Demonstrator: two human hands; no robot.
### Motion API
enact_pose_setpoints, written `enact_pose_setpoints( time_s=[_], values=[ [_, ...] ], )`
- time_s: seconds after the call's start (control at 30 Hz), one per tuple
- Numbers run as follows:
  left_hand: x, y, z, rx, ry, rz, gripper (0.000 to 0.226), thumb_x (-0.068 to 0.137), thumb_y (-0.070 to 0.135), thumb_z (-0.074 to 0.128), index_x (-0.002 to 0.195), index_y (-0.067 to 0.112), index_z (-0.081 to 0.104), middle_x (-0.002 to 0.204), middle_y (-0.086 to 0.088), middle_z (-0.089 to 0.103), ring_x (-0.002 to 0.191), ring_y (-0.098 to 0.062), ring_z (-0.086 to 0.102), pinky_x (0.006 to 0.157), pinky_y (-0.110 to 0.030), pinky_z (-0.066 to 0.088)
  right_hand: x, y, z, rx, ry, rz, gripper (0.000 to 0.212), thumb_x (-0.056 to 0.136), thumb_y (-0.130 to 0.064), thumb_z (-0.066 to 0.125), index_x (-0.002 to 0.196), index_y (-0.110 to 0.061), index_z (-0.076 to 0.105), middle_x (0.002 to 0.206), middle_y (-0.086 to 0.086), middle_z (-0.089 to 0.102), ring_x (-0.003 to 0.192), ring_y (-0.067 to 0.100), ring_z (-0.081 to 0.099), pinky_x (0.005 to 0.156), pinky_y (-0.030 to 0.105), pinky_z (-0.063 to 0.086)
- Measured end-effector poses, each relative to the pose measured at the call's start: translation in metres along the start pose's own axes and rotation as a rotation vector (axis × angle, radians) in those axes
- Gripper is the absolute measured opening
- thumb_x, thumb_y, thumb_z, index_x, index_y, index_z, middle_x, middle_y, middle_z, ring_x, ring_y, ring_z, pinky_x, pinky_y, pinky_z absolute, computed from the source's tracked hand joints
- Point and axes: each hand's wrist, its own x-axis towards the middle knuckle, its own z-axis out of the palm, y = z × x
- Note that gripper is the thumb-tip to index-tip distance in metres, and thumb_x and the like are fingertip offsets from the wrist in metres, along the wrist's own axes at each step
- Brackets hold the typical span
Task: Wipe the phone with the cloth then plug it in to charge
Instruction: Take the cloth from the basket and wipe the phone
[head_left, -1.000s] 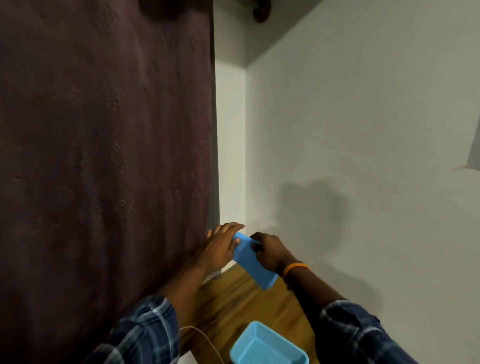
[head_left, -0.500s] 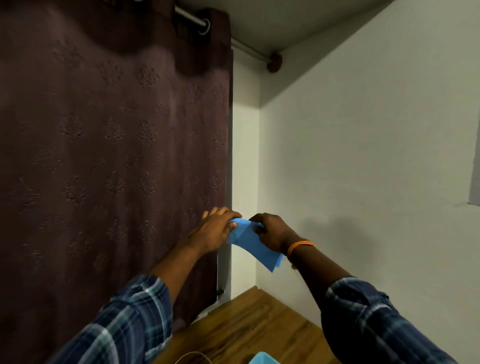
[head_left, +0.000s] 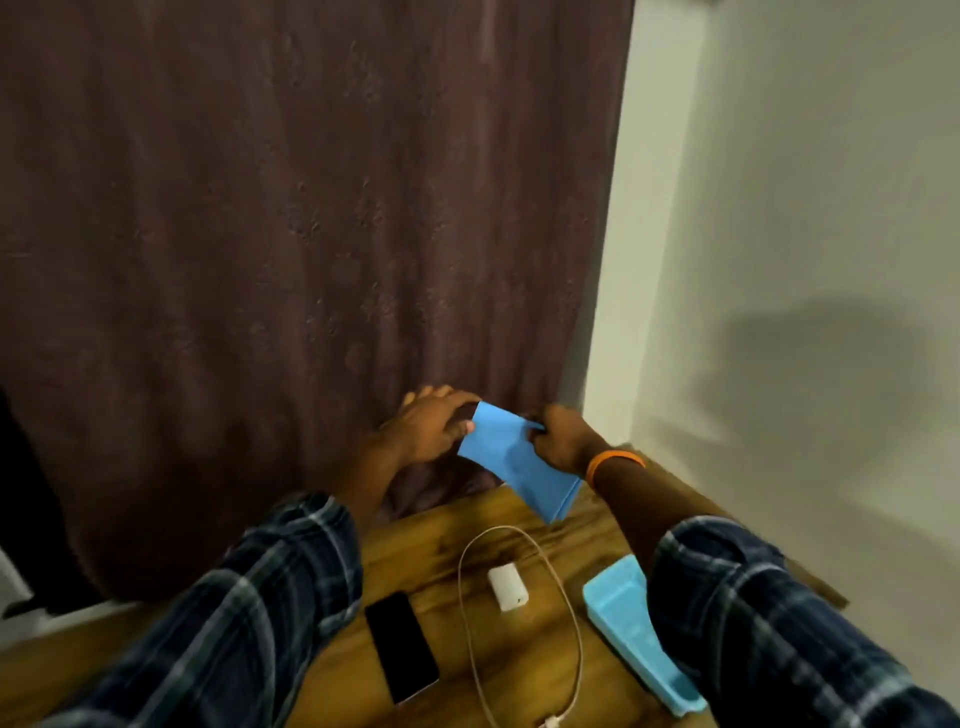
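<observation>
- Above the wooden table (head_left: 415, 545), the blue cloth (head_left: 511, 457) is pinched at its top corners by left hand (head_left: 431, 426) and right hand (head_left: 558, 436).
- Below, the phone (head_left: 401, 647) lies untouched beside the cable (head_left: 519, 623).
- If lowered carelessly, the cable could be snagged.

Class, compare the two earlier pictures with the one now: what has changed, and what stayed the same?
The view tilted down after swinging up, bringing the phone, cable, white charger and blue tray on the table into sight. Unchanged: left hand and right hand both still hold the blue cloth above the table.
</observation>
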Motion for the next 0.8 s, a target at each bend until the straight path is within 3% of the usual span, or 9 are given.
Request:
enact_pose_setpoints(
  time_s=[0.13, 0.23, 0.3, 0.37, 0.47, 0.6, 0.7, 0.8],
  values=[
    [-0.048, -0.059, 0.051, -0.019, -0.083, -0.144, 0.05, 0.095, 0.046, 0.054, 0.143, 0.036, 0.045, 0.138, -0.001, 0.052, 0.128, -0.029, 0.045, 0.108, -0.046, 0.03, 0.001, -0.016, 0.091, 0.045, -0.154, 0.04, 0.036, 0.092, -0.014, 0.058, 0.127, -0.01, 0.066, 0.129, 0.017, 0.067, 0.121, 0.036, 0.06, 0.1, 0.033, 0.046],
    [-0.084, -0.096, 0.092, -0.049, -0.133, -0.252, 0.053, 0.088, 0.046, 0.063, 0.139, 0.037, 0.05, 0.133, 0.003, 0.056, 0.127, -0.025, 0.047, 0.105, -0.041, 0.032, 0.0, -0.026, 0.151, 0.088, -0.239, 0.087, 0.033, 0.09, -0.01, 0.06, 0.122, -0.005, 0.066, 0.126, 0.021, 0.064, 0.117, 0.037, 0.06, 0.09, 0.027, 0.043],
    [-0.101, -0.115, 0.114, -0.041, -0.25, -0.308, 0.057, 0.087, 0.048, 0.064, 0.14, 0.035, 0.048, 0.139, 0.002, 0.053, 0.131, -0.027, 0.044, 0.109, -0.042, 0.032, -0.008, -0.029, 0.183, 0.108, -0.289, 0.13, 0.033, 0.09, -0.01, 0.061, 0.122, -0.004, 0.066, 0.126, 0.019, 0.066, 0.119, 0.034, 0.06, 0.089, 0.026, 0.042],
    [-0.116, -0.134, 0.139, -0.043, -0.371, -0.335, 0.062, 0.088, 0.049, 0.063, 0.144, 0.031, 0.045, 0.151, -0.002, 0.045, 0.139, -0.03, 0.038, 0.116, -0.045, 0.028, -0.016, -0.028, 0.217, 0.098, -0.36, 0.183, 0.037, 0.092, -0.014, 0.06, 0.128, -0.007, 0.064, 0.13, 0.016, 0.066, 0.122, 0.032, 0.06, 0.095, 0.029, 0.043],
    [-0.133, -0.151, 0.179, -0.165, -0.413, -0.359, 0.066, 0.09, 0.042, 0.066, 0.148, 0.019, 0.043, 0.155, -0.008, 0.042, 0.143, -0.026, 0.037, 0.115, -0.036, 0.027, -0.029, -0.017, 0.257, 0.154, -0.442, 0.287, 0.038, 0.092, -0.008, 0.059, 0.129, -0.003, 0.063, 0.129, 0.02, 0.065, 0.121, 0.034, 0.06, 0.097, 0.034, 0.045],
    [-0.147, -0.156, 0.217, -0.264, -0.504, -0.397, 0.072, 0.09, 0.039, 0.069, 0.151, 0.014, 0.038, 0.158, -0.01, 0.036, 0.146, -0.026, 0.032, 0.118, -0.037, 0.028, -0.044, 0.004, 0.287, 0.266, -0.417, 0.491, 0.049, 0.09, -0.002, 0.06, 0.138, -0.002, 0.05, 0.133, 0.023, 0.058, 0.124, 0.038, 0.055, 0.104, 0.041, 0.045],
    [-0.15, -0.159, 0.239, -0.274, -0.567, -0.432, 0.077, 0.087, 0.043, 0.071, 0.152, 0.017, 0.036, 0.16, -0.008, 0.03, 0.148, -0.027, 0.027, 0.119, -0.043, 0.027, -0.054, 0.016, 0.299, 0.371, -0.407, 0.54, 0.059, 0.09, 0.004, 0.052, 0.146, -0.01, 0.04, 0.133, 0.025, 0.055, 0.121, 0.041, 0.054, 0.105, 0.052, 0.045],
    [-0.144, -0.161, 0.251, -0.204, -0.605, -0.436, 0.081, 0.084, 0.047, 0.072, 0.151, 0.018, 0.036, 0.16, -0.008, 0.029, 0.148, -0.029, 0.024, 0.121, -0.046, 0.021, -0.06, 0.027, 0.305, 0.427, -0.456, 0.559, 0.066, 0.092, -0.005, 0.051, 0.15, -0.03, 0.031, 0.13, 0.019, 0.055, 0.114, 0.039, 0.057, 0.1, 0.051, 0.049]
  ],
)
